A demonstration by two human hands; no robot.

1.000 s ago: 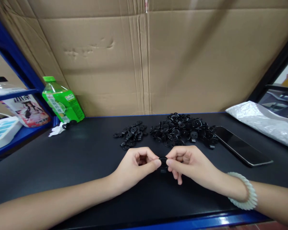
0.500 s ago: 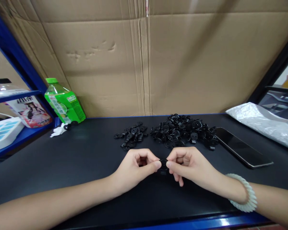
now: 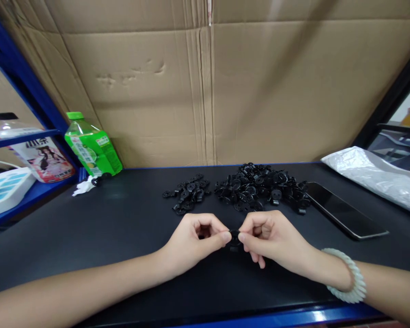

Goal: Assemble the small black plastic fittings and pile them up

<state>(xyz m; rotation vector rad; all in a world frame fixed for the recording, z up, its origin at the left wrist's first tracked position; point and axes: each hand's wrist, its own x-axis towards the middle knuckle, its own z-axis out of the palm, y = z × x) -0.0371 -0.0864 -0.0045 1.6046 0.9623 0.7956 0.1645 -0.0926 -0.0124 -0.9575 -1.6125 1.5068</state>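
Note:
Between my two hands is a small round black plastic part (image 3: 234,238) with a short tab at its lower edge. My left hand (image 3: 201,237) pinches its left rim between thumb and forefinger. On the opposite rim, my right hand (image 3: 266,234) does the same, its other fingers curled loosely below. Fine detail on the part is too dark to make out. Just beyond my hands lie a small pile of black round parts (image 3: 190,191) on the left and a larger pile of similar tabbed parts (image 3: 259,184) on the right.
A phone (image 3: 345,210) lies right of the large pile, near a silvery plastic bag (image 3: 376,175). A green bottle (image 3: 94,146) stands at the back left beside a crumpled white scrap (image 3: 84,186). Cardboard (image 3: 150,91) walls off the back of the black table (image 3: 71,232).
Both hands have shifted very slightly down and to the right with the black part, which looks tilted a little differently. The piles look the same.

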